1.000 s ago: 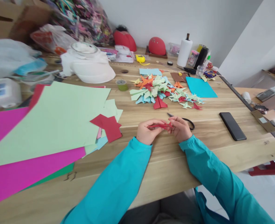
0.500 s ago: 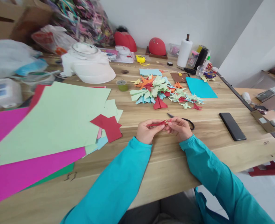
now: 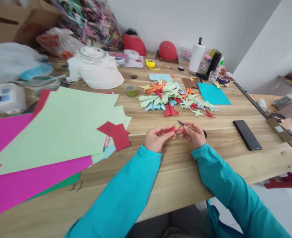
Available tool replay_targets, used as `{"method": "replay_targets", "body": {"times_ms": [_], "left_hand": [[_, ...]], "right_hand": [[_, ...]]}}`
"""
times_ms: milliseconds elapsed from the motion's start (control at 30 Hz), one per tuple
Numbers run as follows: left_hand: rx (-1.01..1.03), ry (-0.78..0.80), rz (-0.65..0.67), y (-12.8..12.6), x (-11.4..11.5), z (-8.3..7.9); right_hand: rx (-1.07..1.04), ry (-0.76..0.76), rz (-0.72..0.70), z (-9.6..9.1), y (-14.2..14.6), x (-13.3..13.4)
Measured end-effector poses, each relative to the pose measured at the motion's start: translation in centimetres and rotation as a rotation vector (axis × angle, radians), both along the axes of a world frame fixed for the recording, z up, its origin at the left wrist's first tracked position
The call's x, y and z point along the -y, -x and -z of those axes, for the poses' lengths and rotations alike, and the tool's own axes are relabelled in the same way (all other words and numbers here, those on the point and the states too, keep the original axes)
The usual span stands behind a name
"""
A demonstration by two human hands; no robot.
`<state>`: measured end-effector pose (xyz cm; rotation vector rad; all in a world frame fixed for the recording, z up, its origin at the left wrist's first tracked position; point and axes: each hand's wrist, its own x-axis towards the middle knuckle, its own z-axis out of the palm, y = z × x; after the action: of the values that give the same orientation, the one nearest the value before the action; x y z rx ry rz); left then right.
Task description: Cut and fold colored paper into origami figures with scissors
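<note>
Above the table, my left hand [image 3: 157, 138] pinches a small folded red paper figure [image 3: 170, 130] with thin pointed ends. My right hand [image 3: 192, 135] is closed at the figure's right end, its thumb and fingertips against the red tip. Behind the right hand lies a pair of scissors; the dark blade tip [image 3: 180, 123] shows past the fingers and part of the black handle [image 3: 205, 133] at the wrist side. Beyond both hands is a pile of folded paper figures [image 3: 169, 92] in green, red, orange and blue.
At left lie large green sheets [image 3: 69, 122], magenta sheets [image 3: 54, 173] and red paper pieces [image 3: 118, 135]. A black phone [image 3: 247, 135] is at right. Farther back are a turquoise sheet [image 3: 214, 93], a green tape roll [image 3: 130, 91], a white cap [image 3: 100, 74] and a paper roll [image 3: 197, 56].
My right hand has shifted slightly right and now hides most of the scissors handle. The red figure's points show more clearly and spread apart. My left hand stays nearly in place.
</note>
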<state>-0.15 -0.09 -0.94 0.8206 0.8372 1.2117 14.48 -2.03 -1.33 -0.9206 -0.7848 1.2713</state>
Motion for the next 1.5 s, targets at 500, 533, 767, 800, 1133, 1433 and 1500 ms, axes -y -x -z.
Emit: {"method": "replay_targets", "body": {"times_ms": [500, 533, 767, 800, 1133, 1433, 1500], "left_hand": [[0.011, -0.034, 0.023, 0.1, -0.01, 0.1], [0.002, -0.038, 0.024, 0.11, -0.01, 0.1], [-0.055, -0.085, 0.025, 0.22, -0.03, 0.27], [-0.067, -0.092, 0.024, 0.24, -0.04, 0.3], [-0.133, -0.132, 0.032, 0.26, -0.03, 0.43], [-0.128, -0.084, 0.015, 0.45, -0.25, 0.41], [-0.128, -0.086, 0.012, 0.46, -0.29, 0.46]], "right_hand": [[0.287, -0.073, 0.01, 0.07, 0.88, 0.22], [0.284, -0.071, 0.006, 0.1, 0.88, 0.2], [0.293, -0.065, 0.022, -0.42, 0.95, 0.22], [0.295, -0.063, 0.024, -0.51, 0.97, 0.23], [0.355, -0.09, 0.02, -0.54, 0.58, 0.12], [0.292, -0.095, 0.019, -0.27, 0.82, 0.3], [0.29, -0.099, 0.04, -0.18, 0.82, 0.26]]}}
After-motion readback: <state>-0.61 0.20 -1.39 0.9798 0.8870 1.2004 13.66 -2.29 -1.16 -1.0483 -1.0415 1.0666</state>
